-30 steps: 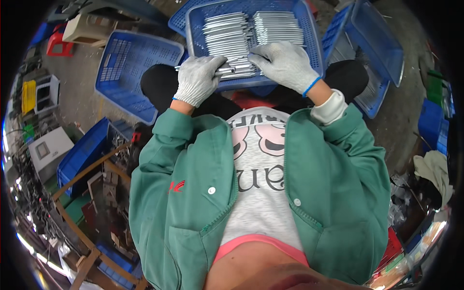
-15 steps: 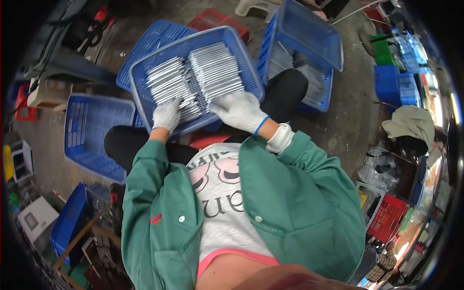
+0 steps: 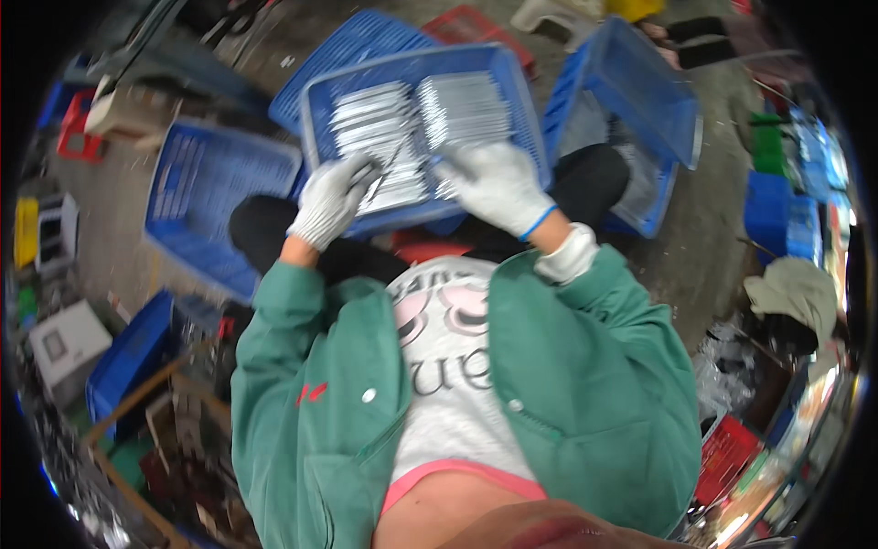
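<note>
A blue plastic crate [image 3: 315, 101] stands in front of me, its rim tilted. Inside lie two rows of thin silvery metal strips, a left row [image 3: 370, 119] and a right row [image 3: 462, 105], packed side by side. My left hand [image 3: 331, 199], in a white knit glove, is over the crate's near left corner with its fingers curled together. A thin dark line shows by its fingertips; what it holds I cannot make out. My right hand [image 3: 501, 190], gloved too, reaches over the near end of the right row. Its fingers are smeared by motion.
To the left is another blue crate [image 3: 206, 197]; at the right, a blue crate [image 3: 654, 197] holds more metal pieces, with a second tilted over it [image 3: 645, 82]. Behind are a flat blue crate [image 3: 366, 37] and a red one [image 3: 476, 27]. My knees flank the front crate.
The whole view has shifted, with the crates now further right and higher. My left hand has drawn back from the left row toward the near rim; my right hand stays by the right row.
</note>
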A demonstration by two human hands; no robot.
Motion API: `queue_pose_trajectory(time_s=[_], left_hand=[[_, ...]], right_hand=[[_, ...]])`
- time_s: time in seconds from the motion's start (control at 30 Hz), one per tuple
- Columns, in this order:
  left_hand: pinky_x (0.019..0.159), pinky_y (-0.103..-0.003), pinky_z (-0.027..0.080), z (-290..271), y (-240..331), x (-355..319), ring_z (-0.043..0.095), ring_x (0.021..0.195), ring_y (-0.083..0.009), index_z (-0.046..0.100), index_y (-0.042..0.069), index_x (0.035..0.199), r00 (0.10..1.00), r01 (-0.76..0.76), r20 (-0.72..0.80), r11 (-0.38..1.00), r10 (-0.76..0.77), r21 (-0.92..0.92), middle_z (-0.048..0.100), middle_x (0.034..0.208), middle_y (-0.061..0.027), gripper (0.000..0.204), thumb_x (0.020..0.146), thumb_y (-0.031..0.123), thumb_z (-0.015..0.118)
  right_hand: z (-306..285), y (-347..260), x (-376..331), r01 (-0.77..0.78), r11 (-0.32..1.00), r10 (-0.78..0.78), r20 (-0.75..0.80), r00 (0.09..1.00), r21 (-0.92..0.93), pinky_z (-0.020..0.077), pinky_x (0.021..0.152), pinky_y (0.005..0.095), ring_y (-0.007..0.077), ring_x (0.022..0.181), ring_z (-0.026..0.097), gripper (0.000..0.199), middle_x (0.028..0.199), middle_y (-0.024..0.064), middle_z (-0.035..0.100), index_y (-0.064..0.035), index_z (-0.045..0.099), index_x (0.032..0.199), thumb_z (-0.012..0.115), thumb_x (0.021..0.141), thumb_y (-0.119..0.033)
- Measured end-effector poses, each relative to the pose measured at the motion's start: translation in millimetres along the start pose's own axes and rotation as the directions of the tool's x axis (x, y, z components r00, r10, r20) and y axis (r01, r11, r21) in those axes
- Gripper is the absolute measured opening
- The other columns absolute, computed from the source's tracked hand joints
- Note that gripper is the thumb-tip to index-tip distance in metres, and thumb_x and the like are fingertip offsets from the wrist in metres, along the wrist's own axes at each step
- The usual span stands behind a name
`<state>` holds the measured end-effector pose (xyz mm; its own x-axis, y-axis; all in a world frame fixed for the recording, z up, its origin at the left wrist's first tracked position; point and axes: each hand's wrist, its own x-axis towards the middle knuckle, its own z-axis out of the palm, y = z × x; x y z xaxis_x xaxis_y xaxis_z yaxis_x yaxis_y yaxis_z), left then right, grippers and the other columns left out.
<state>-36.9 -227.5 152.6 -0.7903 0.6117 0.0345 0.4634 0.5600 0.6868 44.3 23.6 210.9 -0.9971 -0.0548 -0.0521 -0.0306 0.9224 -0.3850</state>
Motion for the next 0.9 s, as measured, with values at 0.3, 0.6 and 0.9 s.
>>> queue_pose_trajectory(time_s=[0.3,0.6,0.9], left_hand=[[0.071,-0.035,0.044,-2.8,11.5,-8.0,0.058,0.068,-0.0257,0.07,0.01,0.103,0.946,-0.254,-0.179,0.962,0.269,0.105,0.068,0.081,-0.0049,0.017,0.087,0.01,0.062],[0.076,-0.035,0.045,-3.9,21.4,-21.0,0.059,0.072,-0.0232,0.071,0.014,0.102,0.935,-0.28,-0.165,0.938,0.315,0.204,0.068,0.084,-0.0028,0.017,0.086,0.018,0.066],[0.078,-0.033,0.047,5.6,26.5,-25.2,0.064,0.078,-0.0192,0.069,0.017,0.1,0.907,-0.247,-0.239,0.897,0.347,0.366,0.071,0.091,0.0031,0.017,0.087,0.028,0.068]], right_hand=[[-3.9,-10.0,-0.3,0.219,0.971,-0.207,-0.126,0.97,0.095,0.0487,0.051,0.0356,0.0279,0.056,0.066,0.031,0.074,0.0062,0.073,-0.014,0.076,0.107,0.059,0.092,-0.036],[-3.3,-18.3,-0.5,0.281,0.959,-0.282,-0.071,0.957,-0.034,0.0498,0.052,0.0349,0.0263,0.057,0.066,0.03,0.075,0.0061,0.073,-0.0126,0.076,0.101,0.059,0.093,-0.036],[0.4,-25.6,-5.3,0.249,0.967,-0.25,-0.01,0.968,-0.054,0.0505,0.053,0.0378,0.0274,0.057,0.065,0.031,0.072,0.0076,0.071,-0.0118,0.076,0.094,0.058,0.093,-0.036]])
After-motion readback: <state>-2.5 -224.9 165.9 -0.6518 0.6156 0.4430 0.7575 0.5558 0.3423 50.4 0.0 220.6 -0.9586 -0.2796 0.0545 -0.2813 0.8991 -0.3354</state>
